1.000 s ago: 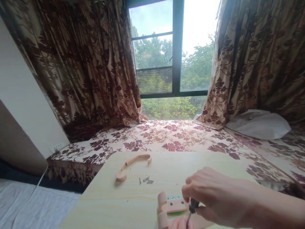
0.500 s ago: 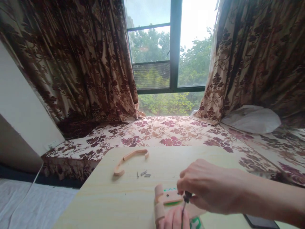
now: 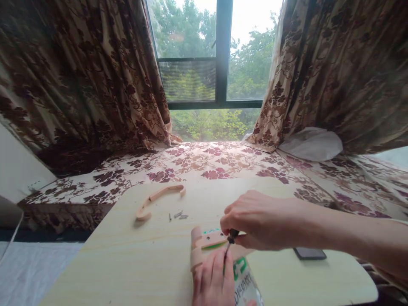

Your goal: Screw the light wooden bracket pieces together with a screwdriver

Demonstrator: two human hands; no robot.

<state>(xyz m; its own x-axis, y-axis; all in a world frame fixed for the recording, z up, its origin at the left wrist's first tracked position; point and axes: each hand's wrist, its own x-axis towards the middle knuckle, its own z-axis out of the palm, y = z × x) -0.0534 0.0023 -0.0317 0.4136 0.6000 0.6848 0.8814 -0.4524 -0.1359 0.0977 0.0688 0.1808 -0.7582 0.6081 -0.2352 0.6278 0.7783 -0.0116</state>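
Observation:
My right hand (image 3: pixel 256 219) is closed around the dark handle of a screwdriver (image 3: pixel 233 233), its thin shaft pointing down to the fingers of my left hand. My left hand (image 3: pixel 213 276) presses on a pale wooden piece (image 3: pixel 207 241) with dark holes along it, fingers close together beside the screwdriver's shaft. Whether a screw sits under the tip is hidden by those fingers. Beneath the wood lies a white plastic packet (image 3: pixel 246 288) with green and black print, partly covered by my left hand.
On the pale table (image 3: pixel 127 263), a curved wooden strip (image 3: pixel 164 193) lies at the back left. Several small screws (image 3: pixel 180 215) are scattered near it. A dark flat phone-like object (image 3: pixel 310 253) rests under my right forearm. Beyond stand a flowered bench cover (image 3: pixel 210 161) and curtains.
The view has tilted down and turned to the right, so everything appears higher and further left. Both hands keep the same hold on the screwdriver and the wooden piece.

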